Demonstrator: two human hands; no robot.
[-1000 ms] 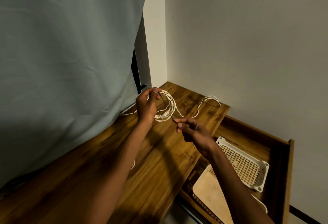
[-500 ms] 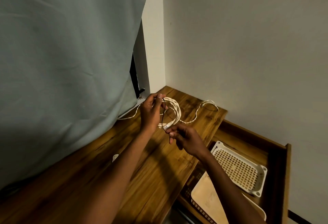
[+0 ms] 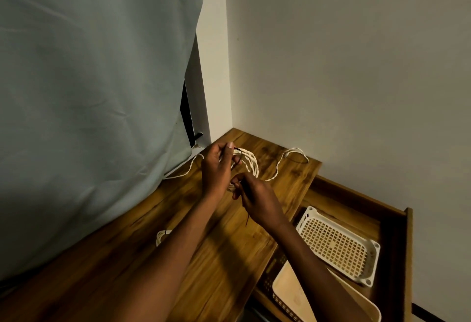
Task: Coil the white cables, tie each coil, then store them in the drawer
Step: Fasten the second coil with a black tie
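Far left in my head view: grey-green curtain [image 3: 89, 92] hangs down to the table [image 3: 211, 265] edge. A loose white cable tail [image 3: 187, 168] runs out from under its lower corner across the wood toward the hands.

Near the table's front, a second small white coil [image 3: 161, 237] lies flat, half hidden by my left forearm. Can't tell if it's tied.

Left hand [image 3: 216, 168] is up over the back of the table, fingers curled round the top of the white cable coil [image 3: 251, 162], thumb on top pinching the loops together. Coil hangs from that grasp, several loops, above the wood.

Dark thin tie [image 3: 247, 216] shows at the top of the coil by the left thumb and again dangling below my right hand.

Right hand [image 3: 257, 200] is just below and right of the left, fingertips pinching the tie at the coil's lower edge. The two hands nearly touch.

Further right, the free end of the cable [image 3: 293, 154] snakes across the table's back corner near the wall, lying flat.

Right of the table, the drawer [image 3: 397, 235] is open. White perforated basket [image 3: 339, 245] sits in it, a second cream basket [image 3: 290, 293] in front, partly covered by my right forearm. No cable in the drawer.
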